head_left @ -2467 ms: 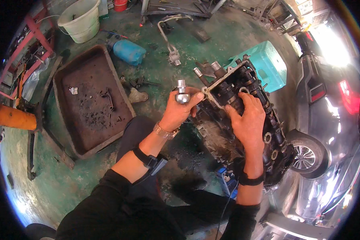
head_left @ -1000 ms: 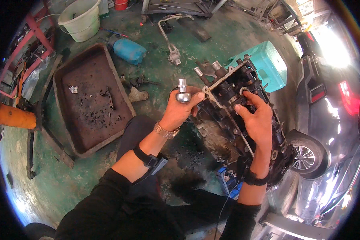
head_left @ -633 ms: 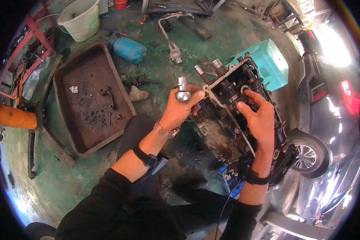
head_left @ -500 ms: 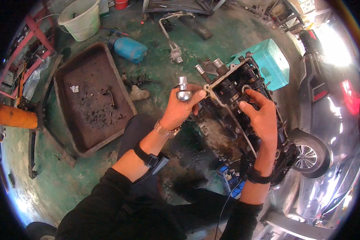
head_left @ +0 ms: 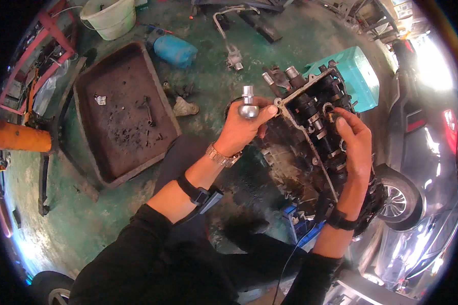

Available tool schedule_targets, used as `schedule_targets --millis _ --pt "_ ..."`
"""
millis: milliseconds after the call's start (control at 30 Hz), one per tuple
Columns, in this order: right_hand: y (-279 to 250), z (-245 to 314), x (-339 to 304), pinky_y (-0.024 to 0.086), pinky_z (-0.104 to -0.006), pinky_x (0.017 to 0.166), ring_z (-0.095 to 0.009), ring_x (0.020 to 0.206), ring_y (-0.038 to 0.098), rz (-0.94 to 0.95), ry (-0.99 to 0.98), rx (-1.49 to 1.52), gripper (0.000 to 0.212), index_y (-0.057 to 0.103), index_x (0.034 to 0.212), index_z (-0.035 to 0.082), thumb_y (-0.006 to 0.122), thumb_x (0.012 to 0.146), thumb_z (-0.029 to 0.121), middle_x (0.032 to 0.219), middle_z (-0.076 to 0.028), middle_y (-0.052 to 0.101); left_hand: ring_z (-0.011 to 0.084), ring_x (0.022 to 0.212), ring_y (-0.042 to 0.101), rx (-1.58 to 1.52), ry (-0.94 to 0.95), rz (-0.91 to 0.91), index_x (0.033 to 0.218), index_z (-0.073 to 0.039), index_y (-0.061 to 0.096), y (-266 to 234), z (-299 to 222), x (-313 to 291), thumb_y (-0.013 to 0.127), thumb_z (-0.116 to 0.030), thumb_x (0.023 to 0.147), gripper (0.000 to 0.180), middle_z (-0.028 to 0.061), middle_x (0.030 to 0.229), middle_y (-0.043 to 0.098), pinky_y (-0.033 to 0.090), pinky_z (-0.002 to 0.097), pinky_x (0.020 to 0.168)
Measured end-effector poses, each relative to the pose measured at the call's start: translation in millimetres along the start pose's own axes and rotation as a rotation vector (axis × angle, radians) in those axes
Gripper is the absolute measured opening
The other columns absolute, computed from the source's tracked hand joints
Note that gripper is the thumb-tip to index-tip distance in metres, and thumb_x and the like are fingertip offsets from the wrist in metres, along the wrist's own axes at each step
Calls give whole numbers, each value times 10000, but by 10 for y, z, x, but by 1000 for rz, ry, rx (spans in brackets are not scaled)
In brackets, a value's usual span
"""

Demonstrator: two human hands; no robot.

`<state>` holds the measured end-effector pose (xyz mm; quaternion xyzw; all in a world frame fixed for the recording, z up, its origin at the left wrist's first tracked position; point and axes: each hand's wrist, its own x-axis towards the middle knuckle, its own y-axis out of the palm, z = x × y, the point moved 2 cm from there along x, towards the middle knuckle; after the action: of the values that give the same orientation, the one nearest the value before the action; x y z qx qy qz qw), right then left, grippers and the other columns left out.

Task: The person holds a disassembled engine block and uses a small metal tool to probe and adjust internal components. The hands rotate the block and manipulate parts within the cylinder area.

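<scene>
My left hand (head_left: pixel 241 127) is closed around a chrome ratchet wrench (head_left: pixel 248 110), its round head and socket standing up between thumb and fingers. The handle is hidden by the hand. The left thumb tip touches the near left corner of a greasy engine cylinder head (head_left: pixel 310 133), which lies open with dark camshafts showing. Over the middle of it, my right hand (head_left: pixel 356 142) has thumb and forefinger drawn together beside a small metal ring-shaped part (head_left: pixel 328 108). What lies between those fingertips, if anything, is too small to make out.
Left of me lies a large brown drip tray (head_left: pixel 104 170) with bolts and debris. A blue jug (head_left: pixel 175 51), a metal pipe (head_left: pixel 223 31) and a turquoise stool (head_left: pixel 364 76) stand or lie beyond. A dark car (head_left: pixel 422 168) is at the right, a blue box (head_left: pixel 300 223) below the engine.
The whole view has shifted, moving the scene rightward and slightly up. My right thumb has drawn right, nearer its forefinger and off the camshaft area. The left hand keeps its hold on the ratchet wrench.
</scene>
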<state>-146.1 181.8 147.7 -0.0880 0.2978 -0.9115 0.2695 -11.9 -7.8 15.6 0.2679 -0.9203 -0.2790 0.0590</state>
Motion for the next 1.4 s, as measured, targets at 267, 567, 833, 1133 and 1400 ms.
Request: schedule_targets --millis 267,567,833,1133,1400 --pt "-77 -73 8 437 -287 915 -147 928 605 7 -20 240 419 643 1208 -47 563 1007 312 1037 -58 678 96 499 545 -15 21 40 992 29 673 -14 24 15 756 -277 899 330 32 742 639 439 258 450" --pt "-128 -107 -2 471 -322 893 -183 880 646 -32 -5 464 455 661 1160 -50 509 1034 360 997 -82 698 95 501 547 -35 3 19 990 26 678 -3 23 19 758 -302 895 350 32 729 636 449 259 456" --pt "-142 -127 3 472 -332 897 -210 886 664 -52 37 503 475 640 1179 -65 478 1047 362 1040 -134 709 90 511 554 -2 -5 28 1016 17 680 -16 15 26 757 -284 893 334 16 725 628 441 244 450" --pt "-96 -83 -5 459 -348 924 -198 929 640 -34 19 411 476 626 1216 -55 511 1029 368 1039 -111 696 94 508 550 -26 18 32 979 27 681 -5 -8 19 755 -276 900 322 40 778 652 440 252 447" --pt "102 70 -105 446 -273 887 -123 925 591 -71 -37 7 387 642 1234 -21 637 962 255 1044 -45 675 89 490 541 13 14 7 961 27 682 -2 -4 10 765 -289 891 335 14 674 610 436 253 446"
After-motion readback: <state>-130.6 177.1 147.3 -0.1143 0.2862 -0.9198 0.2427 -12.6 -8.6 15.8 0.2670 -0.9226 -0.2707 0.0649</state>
